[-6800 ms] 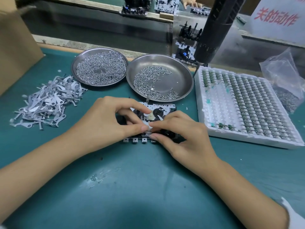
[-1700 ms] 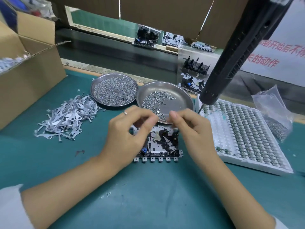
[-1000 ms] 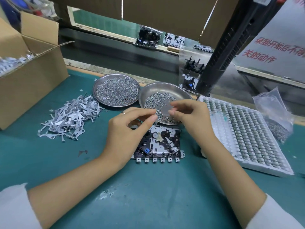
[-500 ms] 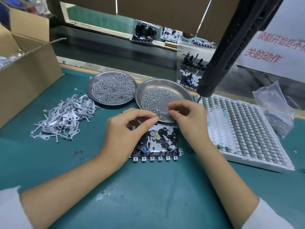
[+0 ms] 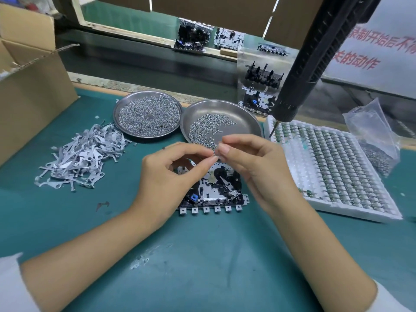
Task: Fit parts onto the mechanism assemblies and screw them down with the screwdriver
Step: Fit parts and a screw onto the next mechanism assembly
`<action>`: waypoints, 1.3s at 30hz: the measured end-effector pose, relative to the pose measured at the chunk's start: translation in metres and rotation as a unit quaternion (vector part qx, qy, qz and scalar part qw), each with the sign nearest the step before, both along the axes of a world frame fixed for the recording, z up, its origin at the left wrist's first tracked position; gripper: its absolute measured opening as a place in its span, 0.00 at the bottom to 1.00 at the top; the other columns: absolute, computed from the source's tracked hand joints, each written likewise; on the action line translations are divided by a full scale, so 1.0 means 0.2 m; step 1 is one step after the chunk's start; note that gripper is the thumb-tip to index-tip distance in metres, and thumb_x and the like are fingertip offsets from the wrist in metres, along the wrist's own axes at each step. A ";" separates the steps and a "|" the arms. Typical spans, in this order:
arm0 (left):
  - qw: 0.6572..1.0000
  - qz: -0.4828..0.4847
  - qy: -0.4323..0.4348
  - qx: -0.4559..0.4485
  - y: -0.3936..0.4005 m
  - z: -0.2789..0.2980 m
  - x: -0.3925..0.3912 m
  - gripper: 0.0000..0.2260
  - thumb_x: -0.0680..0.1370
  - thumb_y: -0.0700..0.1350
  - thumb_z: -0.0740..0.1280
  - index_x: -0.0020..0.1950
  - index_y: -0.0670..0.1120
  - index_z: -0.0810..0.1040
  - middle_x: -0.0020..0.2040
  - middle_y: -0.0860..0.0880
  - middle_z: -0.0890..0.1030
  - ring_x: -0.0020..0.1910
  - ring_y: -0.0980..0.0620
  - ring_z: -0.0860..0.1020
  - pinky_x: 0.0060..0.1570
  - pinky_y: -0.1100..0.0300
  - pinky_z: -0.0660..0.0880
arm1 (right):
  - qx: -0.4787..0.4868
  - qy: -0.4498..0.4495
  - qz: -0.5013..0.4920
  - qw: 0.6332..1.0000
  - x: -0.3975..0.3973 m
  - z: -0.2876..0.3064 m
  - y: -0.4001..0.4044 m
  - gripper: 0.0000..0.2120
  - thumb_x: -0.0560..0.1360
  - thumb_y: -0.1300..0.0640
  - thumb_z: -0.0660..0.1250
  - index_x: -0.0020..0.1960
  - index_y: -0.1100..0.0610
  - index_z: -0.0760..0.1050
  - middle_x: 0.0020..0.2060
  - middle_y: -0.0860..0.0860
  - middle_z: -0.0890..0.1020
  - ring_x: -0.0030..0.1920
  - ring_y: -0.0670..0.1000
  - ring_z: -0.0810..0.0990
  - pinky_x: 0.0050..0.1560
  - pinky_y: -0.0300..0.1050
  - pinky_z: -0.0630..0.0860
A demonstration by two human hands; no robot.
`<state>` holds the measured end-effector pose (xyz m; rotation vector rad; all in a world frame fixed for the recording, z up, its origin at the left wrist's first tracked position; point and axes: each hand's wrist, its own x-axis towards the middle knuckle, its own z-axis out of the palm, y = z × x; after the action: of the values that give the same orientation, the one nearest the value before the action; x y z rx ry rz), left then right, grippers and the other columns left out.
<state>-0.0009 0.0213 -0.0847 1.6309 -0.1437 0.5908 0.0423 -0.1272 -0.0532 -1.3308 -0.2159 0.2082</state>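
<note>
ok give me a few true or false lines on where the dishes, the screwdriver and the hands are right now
1. The left dish holds more screws than the right dish. True.
2. The screwdriver is gripped by the right hand. False: no hand touches it; it hangs over the white tray.
3. Both hands meet fingertip to fingertip above the mechanism assembly, the left hand included. True.
4. The pile of metal levers lies right of the assembly. False: it lies to the left.
5. The cardboard box stands on the white tray. False: it stands at the far left.
</note>
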 end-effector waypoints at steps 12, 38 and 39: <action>1.000 -0.007 -0.015 -0.018 0.00 0.00 0.01 0.07 0.69 0.43 0.74 0.44 0.53 0.82 0.39 0.57 0.84 0.37 0.58 0.80 0.41 0.68 0.75 | 0.038 0.036 -0.003 0.999 -0.04 -0.01 0.04 0.07 0.60 0.62 0.74 0.39 0.57 0.83 0.37 0.54 0.85 0.40 0.49 0.84 0.42 0.36 0.78; 1.000 0.001 -0.019 -0.015 0.00 0.01 0.00 0.09 0.70 0.43 0.73 0.46 0.55 0.81 0.41 0.55 0.83 0.39 0.56 0.79 0.43 0.65 0.76 | -0.028 -0.049 -0.039 0.998 -0.07 0.02 0.05 0.06 0.70 0.69 0.72 0.42 0.59 0.83 0.39 0.56 0.85 0.43 0.53 0.84 0.45 0.41 0.80; 1.000 0.000 -0.019 -0.015 0.01 0.00 0.00 0.09 0.71 0.43 0.74 0.46 0.56 0.81 0.41 0.54 0.83 0.39 0.55 0.79 0.43 0.64 0.77 | -0.034 -0.056 -0.043 0.997 -0.07 0.02 0.05 0.06 0.70 0.69 0.72 0.42 0.60 0.83 0.39 0.56 0.85 0.42 0.53 0.84 0.44 0.40 0.79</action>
<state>-0.0001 0.0223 -0.0840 1.5916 -0.1627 0.6206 0.0277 -0.1169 -0.0485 -1.4173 -0.2464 0.0690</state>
